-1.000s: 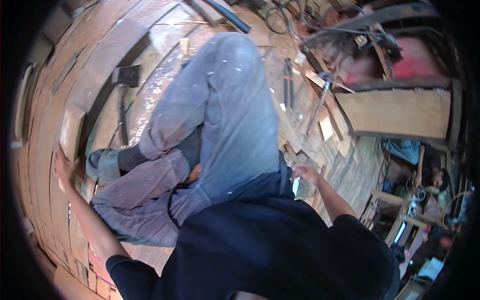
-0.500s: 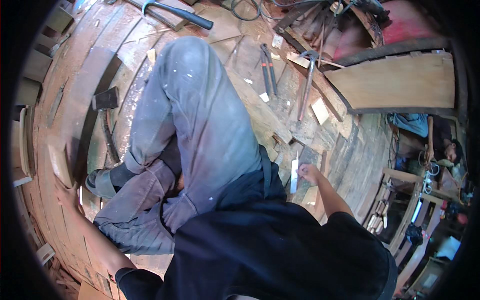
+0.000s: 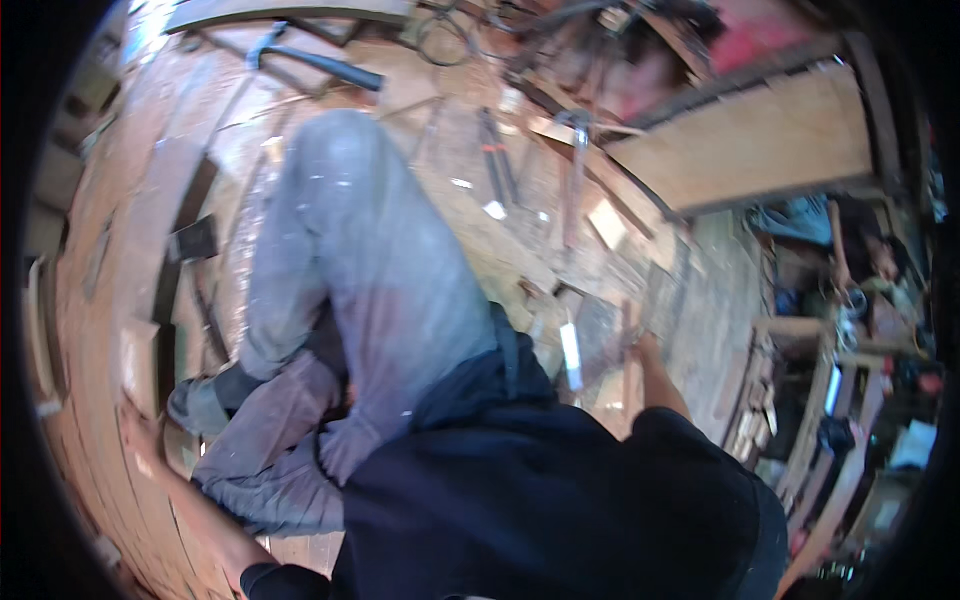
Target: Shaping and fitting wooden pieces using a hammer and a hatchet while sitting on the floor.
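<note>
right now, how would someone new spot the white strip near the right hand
Find the black shirt, low in the picture. Just beyond its upper edge, between the grey trousers and the right hand, lies the white strip. It is slim, straight and far brighter than the dull wood around it.

A: Is the shirt (image 3: 560,490) looking black?
B: Yes, and the trousers (image 3: 370,220) are showing faded blue-grey, with little white spots and a purple tint lower down.
A: What about the wood block (image 3: 143,365)?
B: It is showing light tan, and the thin strip (image 3: 571,357) is shining bright white.
A: Are the pliers (image 3: 492,160) wearing two colours?
B: Yes, their dark handles are wearing orange bands. The hammer handle (image 3: 330,69) is looking dark blue.
A: And the big board (image 3: 750,140)?
B: It is showing pale yellow-brown with dark edges. The floor (image 3: 110,320) is making brown stripes.
</note>
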`<state>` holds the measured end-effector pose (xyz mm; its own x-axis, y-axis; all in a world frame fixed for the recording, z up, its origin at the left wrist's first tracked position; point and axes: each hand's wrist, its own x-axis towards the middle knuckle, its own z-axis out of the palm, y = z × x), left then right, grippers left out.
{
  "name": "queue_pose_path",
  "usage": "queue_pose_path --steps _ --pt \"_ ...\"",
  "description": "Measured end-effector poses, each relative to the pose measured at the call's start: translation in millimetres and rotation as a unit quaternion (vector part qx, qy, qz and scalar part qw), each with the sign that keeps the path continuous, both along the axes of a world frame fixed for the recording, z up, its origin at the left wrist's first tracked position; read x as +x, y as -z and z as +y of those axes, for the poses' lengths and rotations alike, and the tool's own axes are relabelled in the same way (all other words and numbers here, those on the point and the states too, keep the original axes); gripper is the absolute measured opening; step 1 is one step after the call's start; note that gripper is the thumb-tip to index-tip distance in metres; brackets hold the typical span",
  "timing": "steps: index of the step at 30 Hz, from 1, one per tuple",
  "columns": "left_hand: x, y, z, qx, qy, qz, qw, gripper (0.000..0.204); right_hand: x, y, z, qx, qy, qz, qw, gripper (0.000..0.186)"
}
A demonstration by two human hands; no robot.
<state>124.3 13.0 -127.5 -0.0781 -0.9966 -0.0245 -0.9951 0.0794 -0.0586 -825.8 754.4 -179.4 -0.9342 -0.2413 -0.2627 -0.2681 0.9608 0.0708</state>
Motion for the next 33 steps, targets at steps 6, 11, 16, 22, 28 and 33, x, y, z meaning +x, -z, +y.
queue_pose_path --steps 6,11,16,22,28,33 --pt "-39.3 -35.2 2.2 -0.018 0.001 0.031 0.999 0.108 81.7 -14.5 17.4 -0.007 0.127 -0.222 0.967 0.052" --pt "-64.7 -66.1 21.2 0.011 -0.045 -0.062 0.997 0.110 109.6 -34.0 -35.7 -0.005 0.100 -0.047 0.994 0.052" --pt "-28.2 -84.3 21.5 0.011 -0.016 -0.061 0.998 0.110 95.2 -19.5 -60.1 0.085 0.030 -0.078 0.993 0.042" --pt "-46.1 -72.5 9.6 -0.078 0.055 -0.026 0.995 0.111 82.7 -23.8 -79.9 -0.110 -0.029 -0.010 0.993 0.040" --pt "-149.6 -111.8 -27.6 -0.032 -0.030 -0.036 0.998 0.113 32.7 -65.6 -161.3 -0.271 -0.199 0.079 0.939 0.045" --pt "-153.1 -76.6 -29.9 -0.048 -0.076 0.023 0.996 0.120 45.0 -116.2 -318.9 -0.350 -0.328 0.195 0.855 0.039"
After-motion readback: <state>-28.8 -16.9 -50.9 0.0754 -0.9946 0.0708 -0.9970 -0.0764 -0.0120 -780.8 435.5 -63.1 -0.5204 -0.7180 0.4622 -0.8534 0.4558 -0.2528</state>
